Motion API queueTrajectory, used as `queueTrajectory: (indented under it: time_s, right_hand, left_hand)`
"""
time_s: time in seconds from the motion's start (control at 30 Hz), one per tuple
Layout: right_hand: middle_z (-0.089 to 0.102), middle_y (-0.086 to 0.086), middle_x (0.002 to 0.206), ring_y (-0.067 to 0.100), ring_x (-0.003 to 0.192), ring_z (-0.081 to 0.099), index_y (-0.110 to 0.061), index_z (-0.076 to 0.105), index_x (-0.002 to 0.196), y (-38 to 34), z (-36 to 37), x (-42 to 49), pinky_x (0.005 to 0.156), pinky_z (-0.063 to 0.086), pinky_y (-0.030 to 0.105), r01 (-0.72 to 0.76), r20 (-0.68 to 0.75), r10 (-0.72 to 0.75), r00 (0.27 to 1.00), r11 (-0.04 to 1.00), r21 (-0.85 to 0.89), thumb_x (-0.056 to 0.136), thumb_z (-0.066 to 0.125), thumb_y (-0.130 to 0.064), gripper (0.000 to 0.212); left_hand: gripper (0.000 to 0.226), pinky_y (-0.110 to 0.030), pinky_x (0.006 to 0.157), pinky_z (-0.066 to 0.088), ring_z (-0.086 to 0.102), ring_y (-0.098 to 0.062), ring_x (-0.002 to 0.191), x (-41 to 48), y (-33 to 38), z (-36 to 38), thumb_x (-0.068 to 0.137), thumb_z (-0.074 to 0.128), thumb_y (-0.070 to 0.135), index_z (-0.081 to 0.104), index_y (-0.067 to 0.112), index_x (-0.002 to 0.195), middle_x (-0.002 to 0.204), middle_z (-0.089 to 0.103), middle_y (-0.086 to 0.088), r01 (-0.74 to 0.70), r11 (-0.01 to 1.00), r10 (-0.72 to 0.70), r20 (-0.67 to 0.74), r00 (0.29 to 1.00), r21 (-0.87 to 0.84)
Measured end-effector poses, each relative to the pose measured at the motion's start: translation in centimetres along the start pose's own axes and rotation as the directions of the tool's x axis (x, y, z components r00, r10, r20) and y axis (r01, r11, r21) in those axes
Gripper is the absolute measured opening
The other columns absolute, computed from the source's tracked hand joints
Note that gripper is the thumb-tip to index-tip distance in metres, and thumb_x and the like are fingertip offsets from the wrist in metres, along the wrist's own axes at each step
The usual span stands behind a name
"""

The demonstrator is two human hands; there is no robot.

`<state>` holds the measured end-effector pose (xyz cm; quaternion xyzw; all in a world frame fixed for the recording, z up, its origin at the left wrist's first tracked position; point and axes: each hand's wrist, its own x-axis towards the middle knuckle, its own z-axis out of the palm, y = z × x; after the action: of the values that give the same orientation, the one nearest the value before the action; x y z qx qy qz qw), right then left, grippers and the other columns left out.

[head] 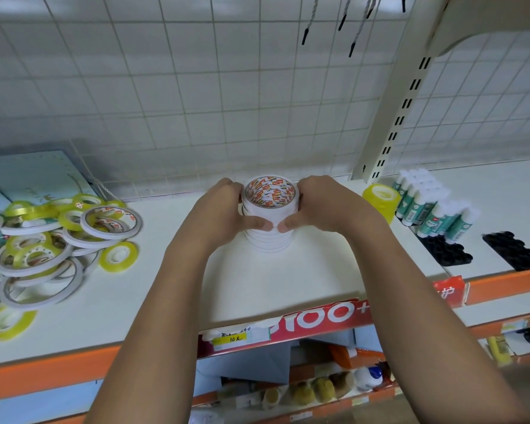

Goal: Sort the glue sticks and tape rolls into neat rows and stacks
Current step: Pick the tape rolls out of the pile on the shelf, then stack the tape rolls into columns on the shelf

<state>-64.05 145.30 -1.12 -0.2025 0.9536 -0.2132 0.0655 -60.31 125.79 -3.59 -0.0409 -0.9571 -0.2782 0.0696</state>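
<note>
Both my hands are wrapped round a stack of white tape rolls (268,240) standing upright in the middle of the white shelf (288,280). My left hand (224,209) grips it from 9 o'clock and my right hand (328,206) from 3 o'clock, fingers curled behind the upper rolls. The thumbs nearly meet across the front at 6 o'clock. The core of the top roll carries red and orange printing, too blurred for me to read.

Off at 9 o'clock from the stack lies a loose pile of tape rolls (52,240), white ones and yellow-green ones overlapping at all angles. At 3 o'clock, just past my right hand, stands a yellow tape stack (380,200). Beside it are glue sticks (432,209) with white caps and teal labels, laid in rows; their print is too small to make out. Below them sit two black trays (447,250).

On the shelf edge at 6 o'clock a red strip (318,316) reads "100+", with a yellow price tag (233,338) marked "10元" beside it. At 4 o'clock a red tag (447,292) shows "护".
</note>
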Motion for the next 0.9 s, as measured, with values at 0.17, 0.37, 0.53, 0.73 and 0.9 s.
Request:
queueTrajectory:
  time_s: [0.17, 0.37, 0.53, 0.73, 0.9]
  right_hand:
    - [0.064, -0.001, 0.101, 0.018, 0.090, 0.063, -0.013, 0.064, 0.101, 1.4, 2.1, -1.1, 0.081, 0.055, 0.042, -0.075, -0.008, 0.076, 0.997, 0.991, 0.112, 0.058, 0.088, -0.045, 0.058]
    - [0.057, -0.007, 0.084, 0.008, 0.073, 0.055, -0.017, 0.059, 0.085, 1.0, 3.3, -1.0, 0.056, 0.044, 0.019, -0.046, -0.030, 0.050, 0.998, 0.992, 0.116, 0.063, 0.087, -0.041, 0.043]
    - [0.048, -0.010, 0.070, 0.001, 0.058, 0.043, -0.025, 0.042, 0.066, 0.5, 3.0, -1.0, 0.043, 0.027, 0.017, -0.060, -0.001, 0.060, 0.998, 0.996, 0.067, 0.066, 0.086, -0.038, 0.046]
    - [0.050, -0.010, 0.075, 0.003, 0.064, 0.046, -0.022, 0.047, 0.074, 0.5, 3.7, -1.6, 0.049, 0.028, 0.020, -0.074, -0.014, 0.076, 0.997, 0.993, 0.091, 0.070, 0.083, -0.040, 0.041]
    - [0.052, -0.006, 0.076, 0.017, 0.076, 0.053, -0.019, 0.050, 0.074, 0.3, 3.9, -3.2, 0.053, 0.035, 0.026, -0.144, 0.004, 0.144, 0.990, 0.990, -0.002, 0.074, 0.074, -0.055, 0.043]
  left_hand:
    - [0.071, -0.030, 0.075, 0.047, 0.058, -0.016, 0.089, -0.8, -1.0, 0.7, 0.056, 0.086, 0.056, 0.062, 0.020, 0.112, 0.106, 0.050, 0.002, 0.052, 0.998, -0.052, 0.041, 0.998, -0.017]
    - [0.063, -0.040, 0.080, 0.051, 0.059, -0.024, 0.090, -0.9, -1.0, 1.6, 0.064, 0.082, 0.054, 0.064, 0.008, 0.104, 0.102, 0.059, -0.006, 0.097, 0.995, -0.100, 0.086, 0.991, 0.033]
    - [0.058, -0.040, 0.077, 0.050, 0.057, -0.025, 0.085, -0.9, -1.2, 2.0, 0.067, 0.080, 0.053, 0.062, 0.007, 0.097, 0.097, 0.058, -0.008, 0.100, 0.994, -0.103, 0.082, 0.991, 0.039]
    - [0.051, -0.031, 0.064, 0.042, 0.055, -0.019, 0.079, -1.2, -1.3, 2.5, 0.070, 0.079, 0.051, 0.057, 0.013, 0.094, 0.099, 0.055, -0.005, 0.109, 0.994, -0.108, 0.063, 0.992, 0.000]
    - [0.059, -0.035, 0.077, 0.047, 0.057, -0.022, 0.091, -2.5, -1.8, 2.4, 0.073, 0.077, 0.052, 0.062, 0.011, 0.112, 0.108, 0.057, -0.005, 0.144, 0.988, -0.148, 0.083, 0.986, 0.047]
